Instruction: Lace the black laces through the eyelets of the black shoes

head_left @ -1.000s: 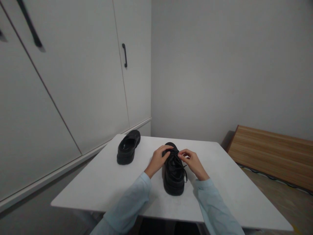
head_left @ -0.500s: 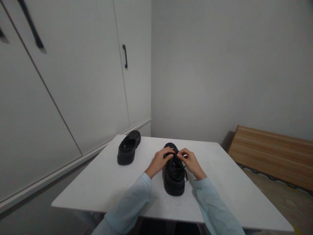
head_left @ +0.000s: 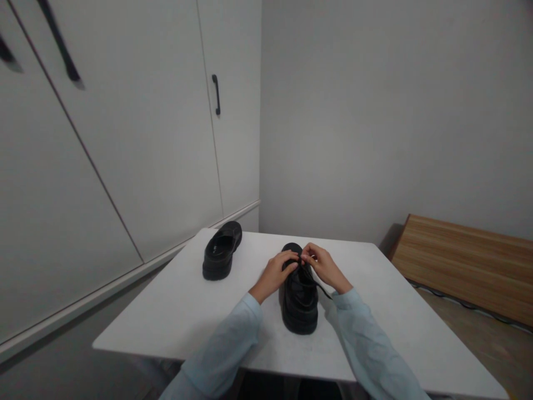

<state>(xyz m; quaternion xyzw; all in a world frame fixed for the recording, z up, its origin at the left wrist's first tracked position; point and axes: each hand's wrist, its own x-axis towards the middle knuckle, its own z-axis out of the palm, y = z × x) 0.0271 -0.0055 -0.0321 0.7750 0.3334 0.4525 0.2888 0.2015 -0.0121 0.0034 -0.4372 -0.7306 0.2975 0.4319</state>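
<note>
A black lace-up shoe [head_left: 300,318] stands on the white table in front of me, its toe pointing away and its heel towards me. Across the left side of its front part rests my left hand [head_left: 276,272], fingers over the upper and thumb bent in near the eyelets, gripping the shoe. Pinched at the eyelets, my right hand [head_left: 325,268] holds a black shoelace [head_left: 323,289]; a length of it trails down towards my right sleeve. The fingertips partly cover the lacing. A second black shoe [head_left: 217,265] sits farther left, with its opening showing.
The white table [head_left: 175,319] has its far edge near the wall [head_left: 375,111]. White cabinet doors with dark handles [head_left: 216,94] run along the left. A wood-grain board [head_left: 462,255] leans on the right, with a dark cable [head_left: 462,303] beneath it.
My right hand has risen slightly and its fingers have come closer to my left fingertips. The loose lace now stretches rightward instead of hanging beside the shoe. The view has shifted slightly.
</note>
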